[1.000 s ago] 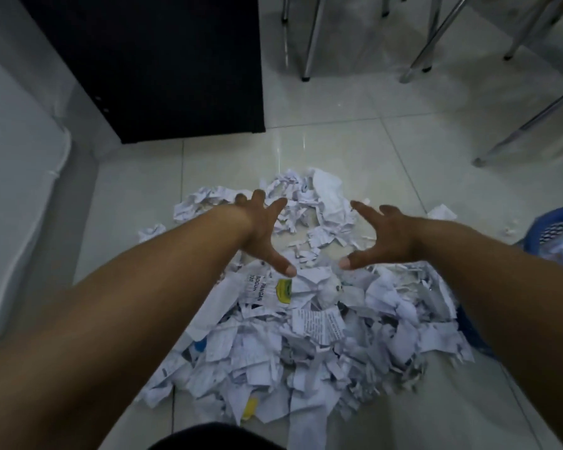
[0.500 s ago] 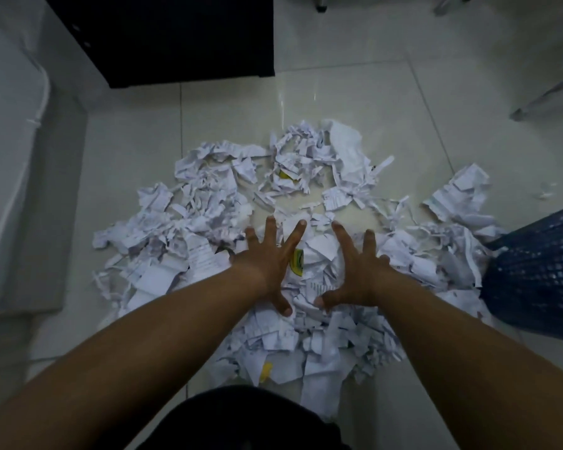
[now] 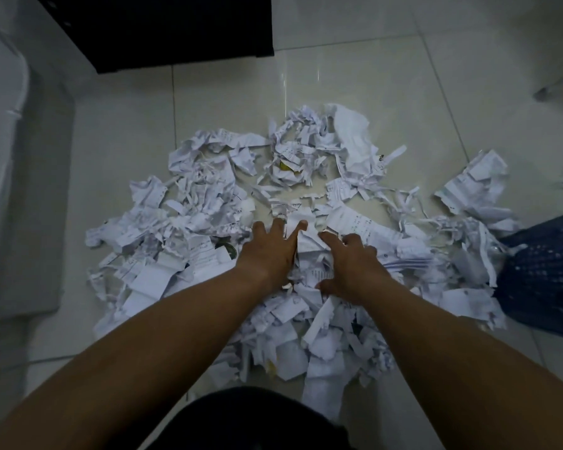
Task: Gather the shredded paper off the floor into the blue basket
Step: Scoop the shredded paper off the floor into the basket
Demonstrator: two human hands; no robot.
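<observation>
Head view, looking down along two bare arms that reach forward. The fingers (image 3: 278, 225) of the left hand (image 3: 270, 251) are straight and splayed, pressing flat on the paper. Those of the right hand (image 3: 351, 264) are spread and slightly bent, thumb out, and also rest on the scraps. Neither hand grasps anything; both are released. They sit near each other at the centre, with a narrow ridge of paper between them.

Around them the shredded paper (image 3: 208, 203) covers the pale tiled floor (image 3: 127, 141) in a broad, loose heap, running from 8 o'clock, round past 12, to 4 o'clock, with more at 6 o'clock near a dark garment (image 3: 257, 417). The blue basket (image 3: 546, 274) stands at 3 o'clock, touching the heap's edge. Only its mesh side shows, so what it holds cannot be told.

A dark cabinet (image 3: 176, 27) is at 12 o'clock, a metal chair leg (image 3: 559, 82) at 2 o'clock, and a white padded shape (image 3: 0, 157) at 9 o'clock.

By the look of it, the task is at an early stage: nearly all the visible paper lies on the floor, and a handful is yet to be closed on and carried to the basket.
</observation>
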